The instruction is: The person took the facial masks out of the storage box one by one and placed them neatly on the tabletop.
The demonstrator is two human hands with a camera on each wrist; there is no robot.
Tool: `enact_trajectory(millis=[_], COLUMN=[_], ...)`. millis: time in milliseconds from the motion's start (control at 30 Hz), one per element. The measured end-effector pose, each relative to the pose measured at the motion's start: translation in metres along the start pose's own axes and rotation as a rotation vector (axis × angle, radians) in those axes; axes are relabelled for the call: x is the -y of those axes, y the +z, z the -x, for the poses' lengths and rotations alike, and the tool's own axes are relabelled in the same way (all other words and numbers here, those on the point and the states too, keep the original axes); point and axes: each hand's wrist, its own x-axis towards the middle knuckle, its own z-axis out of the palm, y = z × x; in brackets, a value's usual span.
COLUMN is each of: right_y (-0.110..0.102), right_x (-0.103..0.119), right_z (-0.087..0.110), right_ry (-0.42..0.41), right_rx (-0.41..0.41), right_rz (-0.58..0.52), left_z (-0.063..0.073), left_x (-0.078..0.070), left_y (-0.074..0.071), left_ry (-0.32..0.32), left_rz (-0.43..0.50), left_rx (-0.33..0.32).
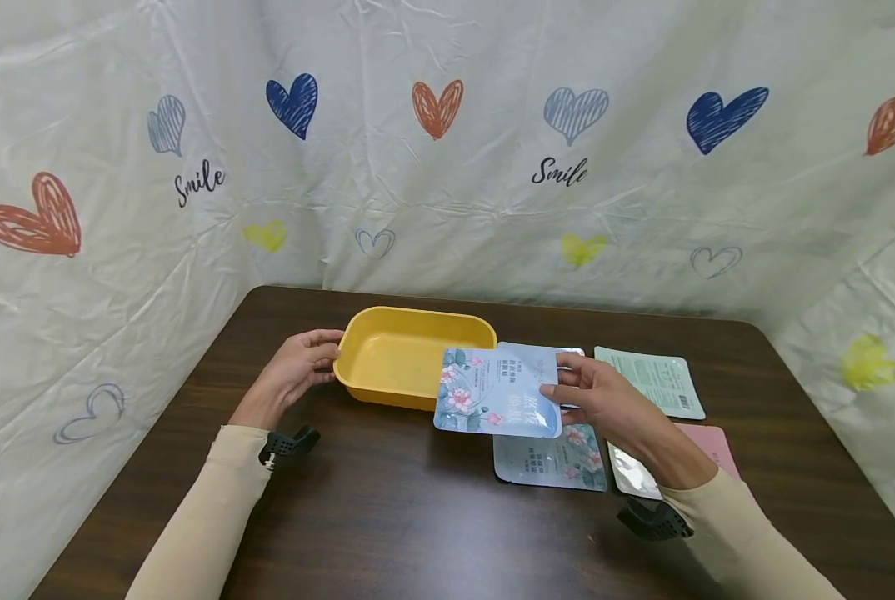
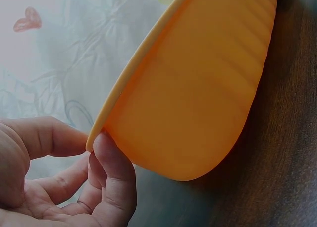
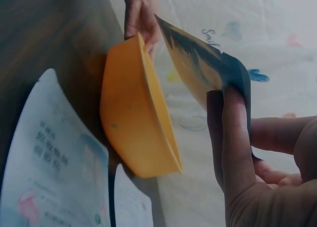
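A yellow plastic basin [image 1: 398, 396] stands on the table. My left hand [image 1: 297, 371] pinches its left rim between thumb and fingers, which the left wrist view shows close up around the rim [image 2: 133, 63]. With my right hand [image 1: 605, 400] I grip a light blue sachet [image 1: 496, 396] printed with pink lotus flowers, by its right edge. This sachet is raised, overlapping the basin's front right corner in the head view. Under and behind it lie another blue flowered sachet [image 1: 552, 462] and a further pale blue packet [image 1: 537, 345], partly hidden.
To the right lie a pale green sachet [image 1: 653, 379], a silvery white packet [image 1: 631, 475] and a pink packet [image 1: 710, 446], the last partly covered by my right forearm. The dark wooden table [image 1: 417, 517] meets a white curtain [image 1: 477, 225] with printed hearts at its back edge.
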Motion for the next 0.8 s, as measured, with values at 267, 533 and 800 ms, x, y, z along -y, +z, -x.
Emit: enact_trajectory(millis=[267,533,800], right_y=[-0.013,-0.021,-0.029], right_x=[-0.009,-0.016,-0.029], right_z=[0.031,0.055,0.074], right_ry=[0.000,0.006,0.022], right_rx=[0.020,0.013,0.064], right_rz=[-0.040,0.003,-0.040], left_z=[0.001,0.002,0.003], left_x=[-0.001,-0.001,-0.001], left_y=[0.000,0.000,0.000], left_ry=[-0.002,0.004,0.003], left_rz=[0.006,0.003,0.002], left_rx=[-0.006,-0.001,0.002])
